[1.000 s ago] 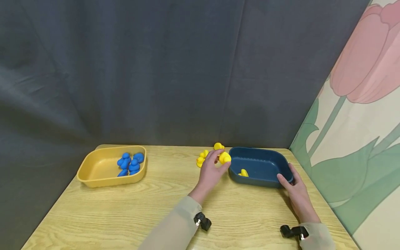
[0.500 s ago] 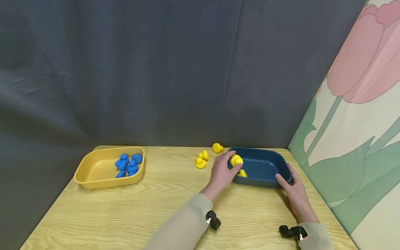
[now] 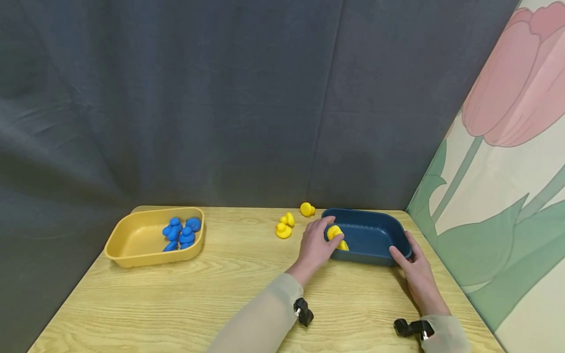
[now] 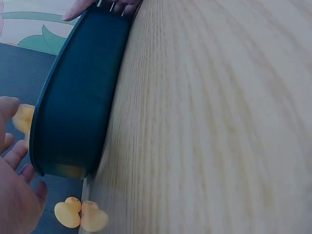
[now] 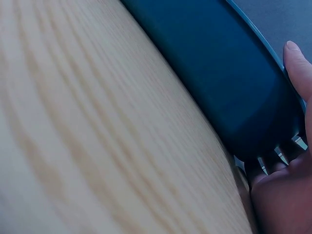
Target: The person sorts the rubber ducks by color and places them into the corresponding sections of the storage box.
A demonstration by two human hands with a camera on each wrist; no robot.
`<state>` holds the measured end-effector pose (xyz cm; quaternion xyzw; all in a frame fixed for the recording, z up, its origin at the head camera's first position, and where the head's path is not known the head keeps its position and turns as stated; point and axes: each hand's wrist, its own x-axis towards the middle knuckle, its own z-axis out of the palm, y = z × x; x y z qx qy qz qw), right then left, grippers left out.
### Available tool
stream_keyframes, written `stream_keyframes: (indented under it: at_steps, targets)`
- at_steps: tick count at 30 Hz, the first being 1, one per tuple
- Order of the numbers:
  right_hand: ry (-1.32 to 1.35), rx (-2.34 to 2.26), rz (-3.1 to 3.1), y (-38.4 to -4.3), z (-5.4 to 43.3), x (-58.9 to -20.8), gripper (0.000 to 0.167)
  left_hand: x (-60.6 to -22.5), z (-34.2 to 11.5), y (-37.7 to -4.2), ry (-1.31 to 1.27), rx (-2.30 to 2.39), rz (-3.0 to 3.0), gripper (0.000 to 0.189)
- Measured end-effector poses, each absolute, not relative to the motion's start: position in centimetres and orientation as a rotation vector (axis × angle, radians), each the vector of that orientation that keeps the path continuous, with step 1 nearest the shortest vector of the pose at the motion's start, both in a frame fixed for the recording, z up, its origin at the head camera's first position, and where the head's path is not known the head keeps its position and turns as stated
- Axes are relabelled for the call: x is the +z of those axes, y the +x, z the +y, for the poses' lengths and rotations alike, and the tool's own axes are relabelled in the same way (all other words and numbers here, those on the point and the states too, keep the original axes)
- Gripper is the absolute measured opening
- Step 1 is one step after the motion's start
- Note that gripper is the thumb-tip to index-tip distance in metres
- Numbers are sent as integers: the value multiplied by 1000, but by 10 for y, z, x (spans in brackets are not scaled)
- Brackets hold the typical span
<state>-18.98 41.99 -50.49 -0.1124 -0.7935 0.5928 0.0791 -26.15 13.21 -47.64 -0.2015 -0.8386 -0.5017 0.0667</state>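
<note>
My left hand (image 3: 314, 244) is over the left end of a dark blue tray (image 3: 368, 256), its thumb and fingers spread apart. A yellow rubber duck (image 3: 334, 231) lies just off the fingertips, above or against another yellow duck (image 3: 343, 245) in the tray. In the left wrist view the nearer duck (image 4: 23, 118) is blurred at the tray's rim, beyond the parted fingers. My right hand (image 3: 418, 272) grips the tray's right end, thumb (image 5: 296, 66) on the rim and the other fingers under the end wall, partly hidden.
Left of the blue tray, yellow ducks lie on the wooden table (image 3: 247, 294): one at the back (image 3: 307, 209) and two close together (image 3: 284, 230). A yellow tray (image 3: 132, 260) at far left holds several blue ducks (image 3: 187, 236). A dark curtain and painted wall border the table.
My left hand has carried a yellow duck rightward from the table to over the blue tray, then its fingers have parted and the duck has dropped lower. The right hand stays on the tray.
</note>
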Motion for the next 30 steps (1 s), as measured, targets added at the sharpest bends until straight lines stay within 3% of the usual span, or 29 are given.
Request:
stream_keyframes:
  at_steps: [12, 30]
  targets:
    - [-342, 1773, -2373, -190, 420, -505, 89, -477, 117, -266, -564, -1536, -2456, 55]
    - [-305, 1750, -2379, -186, 417, -503, 91, -482, 48, -280, -371, -1491, -2404, 56]
